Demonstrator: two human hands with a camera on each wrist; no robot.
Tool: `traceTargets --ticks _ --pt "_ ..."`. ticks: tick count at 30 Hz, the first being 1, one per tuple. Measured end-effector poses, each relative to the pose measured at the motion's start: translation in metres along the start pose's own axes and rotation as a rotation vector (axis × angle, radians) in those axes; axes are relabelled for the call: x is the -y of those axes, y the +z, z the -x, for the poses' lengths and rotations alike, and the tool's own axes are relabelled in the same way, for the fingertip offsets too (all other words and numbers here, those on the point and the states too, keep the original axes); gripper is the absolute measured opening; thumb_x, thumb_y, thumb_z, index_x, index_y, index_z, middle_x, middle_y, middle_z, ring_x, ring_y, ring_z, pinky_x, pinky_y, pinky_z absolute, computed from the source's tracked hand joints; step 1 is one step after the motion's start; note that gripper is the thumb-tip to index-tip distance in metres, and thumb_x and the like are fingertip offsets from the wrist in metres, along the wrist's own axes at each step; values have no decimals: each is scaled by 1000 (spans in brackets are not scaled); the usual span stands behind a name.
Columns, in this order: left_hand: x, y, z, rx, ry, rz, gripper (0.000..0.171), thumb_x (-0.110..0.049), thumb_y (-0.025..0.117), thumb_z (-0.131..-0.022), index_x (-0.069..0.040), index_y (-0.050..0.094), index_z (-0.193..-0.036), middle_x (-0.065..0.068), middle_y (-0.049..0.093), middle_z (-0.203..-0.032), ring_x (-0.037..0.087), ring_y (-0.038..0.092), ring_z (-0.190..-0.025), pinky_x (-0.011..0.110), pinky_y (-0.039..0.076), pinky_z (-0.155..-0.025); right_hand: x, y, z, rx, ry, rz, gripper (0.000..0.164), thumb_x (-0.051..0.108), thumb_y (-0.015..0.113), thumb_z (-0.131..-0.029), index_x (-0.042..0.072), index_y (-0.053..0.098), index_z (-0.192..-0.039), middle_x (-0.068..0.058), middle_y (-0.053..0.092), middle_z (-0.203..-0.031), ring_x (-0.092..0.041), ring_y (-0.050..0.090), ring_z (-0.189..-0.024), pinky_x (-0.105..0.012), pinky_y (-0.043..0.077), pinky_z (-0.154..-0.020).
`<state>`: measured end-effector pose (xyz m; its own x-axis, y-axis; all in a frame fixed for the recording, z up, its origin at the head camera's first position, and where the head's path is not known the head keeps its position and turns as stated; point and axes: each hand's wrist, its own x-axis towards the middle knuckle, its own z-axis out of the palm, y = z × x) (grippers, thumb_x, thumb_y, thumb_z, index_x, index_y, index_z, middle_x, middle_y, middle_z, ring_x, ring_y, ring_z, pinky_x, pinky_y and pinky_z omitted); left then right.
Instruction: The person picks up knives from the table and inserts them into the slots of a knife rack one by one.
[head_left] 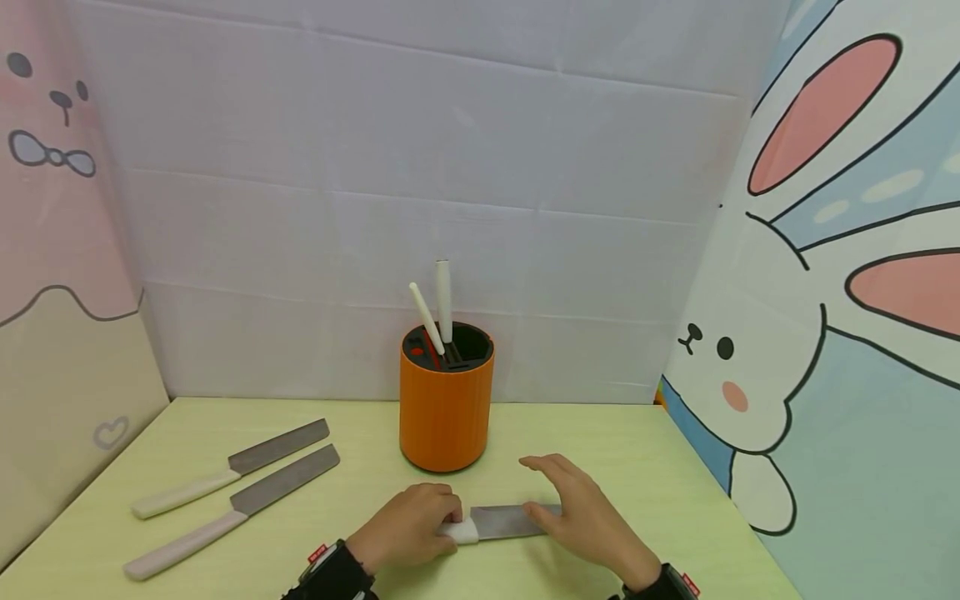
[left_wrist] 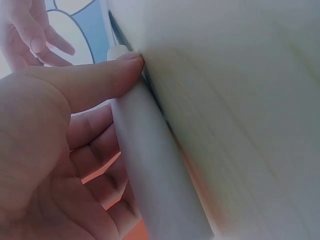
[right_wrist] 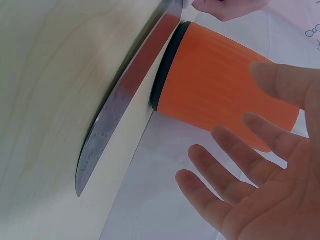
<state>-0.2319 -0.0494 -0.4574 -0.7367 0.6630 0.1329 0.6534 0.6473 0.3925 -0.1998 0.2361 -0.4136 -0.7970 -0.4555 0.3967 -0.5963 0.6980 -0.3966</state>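
A knife with a white handle lies low over the table in front of the orange holder, its blade pointing right. My left hand grips the handle, thumb on top and fingers beneath in the left wrist view. Around the blade's far end, my right hand hovers with fingers spread. The right wrist view shows a gap between those fingers and the blade, with nothing held. The orange knife holder stands upright behind both hands, two white-handled utensils in its black top.
Two more knives with pale handles lie at the left: a rear knife and a front knife, blades toward the holder. A white sheet hangs at the table's back edge. A rabbit-printed panel borders the right side.
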Motion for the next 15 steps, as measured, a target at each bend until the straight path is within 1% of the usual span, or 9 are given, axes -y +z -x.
traceTargets --ticks 4,9,13,15 --pt "2 1 -1 -4 8 14 22 -21 92 -85 -18 74 -97 -12 61 -91 3 49 -77 24 48 -75 -1 1 0 0 -2 -2 51 15 81 -95 15 62 -143 1 66 -134 -20 67 -120 -44 58 -98" --pt "8 5 -1 -6 -4 31 20 -23 91 -85 -19 75 -97 -14 61 -91 2 49 -77 24 47 -74 -2 1 0 7 -9 -6 51 15 81 -96 14 62 -143 1 66 -134 -21 66 -121 -44 58 -98" --pt "13 4 5 -13 -17 72 23 -26 91 -84 -20 76 -100 -16 60 -92 1 50 -79 25 48 -74 -1 0 0 12 -4 -10 51 15 81 -96 15 62 -144 2 66 -134 -20 66 -121 -44 58 -99" --pt "16 1 9 -29 -21 90 25 -28 92 -83 -20 76 -102 -15 60 -92 0 51 -79 25 49 -74 0 -1 0 14 0 -12 51 15 81 -96 15 62 -144 2 65 -134 -20 66 -122 -44 58 -99"
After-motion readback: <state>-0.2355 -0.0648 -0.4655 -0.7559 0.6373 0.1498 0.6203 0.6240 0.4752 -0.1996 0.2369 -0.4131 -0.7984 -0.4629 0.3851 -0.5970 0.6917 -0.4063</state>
